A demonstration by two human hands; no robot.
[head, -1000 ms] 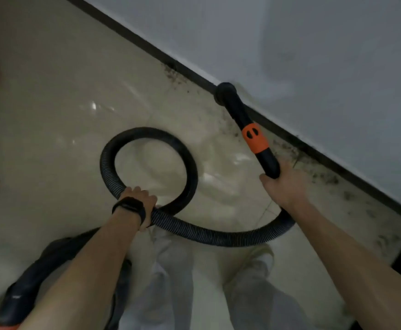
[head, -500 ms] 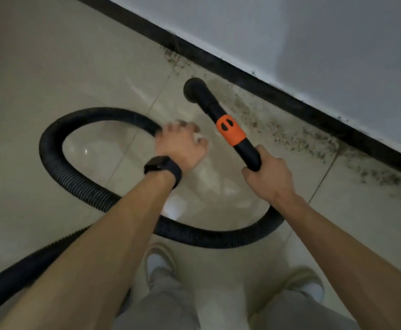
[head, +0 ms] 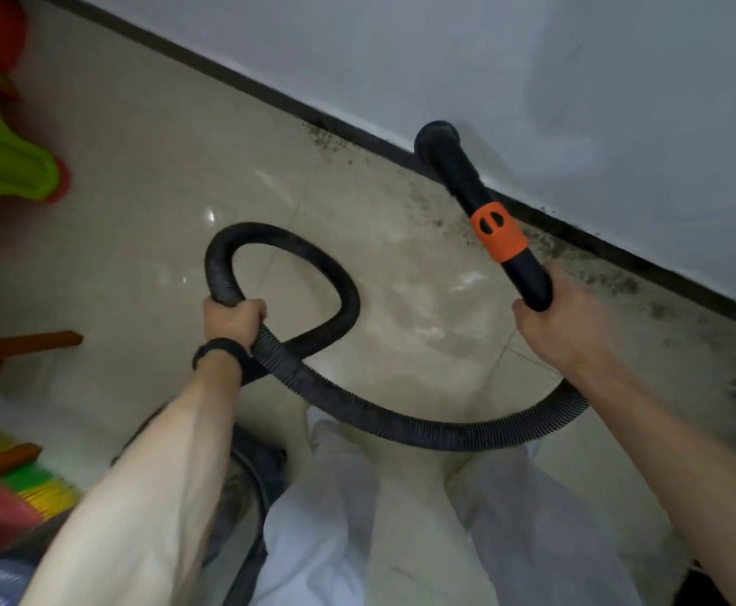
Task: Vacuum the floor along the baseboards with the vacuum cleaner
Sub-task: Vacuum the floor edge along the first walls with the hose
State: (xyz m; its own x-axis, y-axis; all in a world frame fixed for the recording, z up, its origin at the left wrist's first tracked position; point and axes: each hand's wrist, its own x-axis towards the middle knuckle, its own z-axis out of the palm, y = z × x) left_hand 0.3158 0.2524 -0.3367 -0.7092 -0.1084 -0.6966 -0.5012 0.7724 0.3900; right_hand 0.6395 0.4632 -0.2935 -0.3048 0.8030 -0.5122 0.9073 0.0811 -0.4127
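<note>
1. Nearest the camera, pale trouser legs [head: 357, 540] are seen above the floor [head: 147, 177]. The floor is laid with glossy beige tiles, on which thin grout lines and soft reflections are visible.
2. A ribbed black hose [head: 401, 419] is routed across the legs in a shallow curve and is looped into an oval on the left.
3. The left hand [head: 232, 319], with a dark band [head: 219, 352] on its wrist, is curled round the hose where the loop crosses itself.
4. The right hand [head: 554, 325] is wrapped round the lower end of the rigid black wand [head: 528, 277]. A textured orange collar [head: 498, 236] with two oval slots is fitted just above the grip.
5. The round nozzle mouth [head: 438, 139] is positioned at the black baseboard [head: 248, 91]; contact cannot be determined.
6. Dark gritty debris [head: 326, 139] is scattered on the tiles along the baseboard, on both sides of the wand.
7. A smooth pale grey wall [head: 532, 59] is seen behind. Blurred green and red plastic items [head: 3, 168] are located at the far left.
</note>
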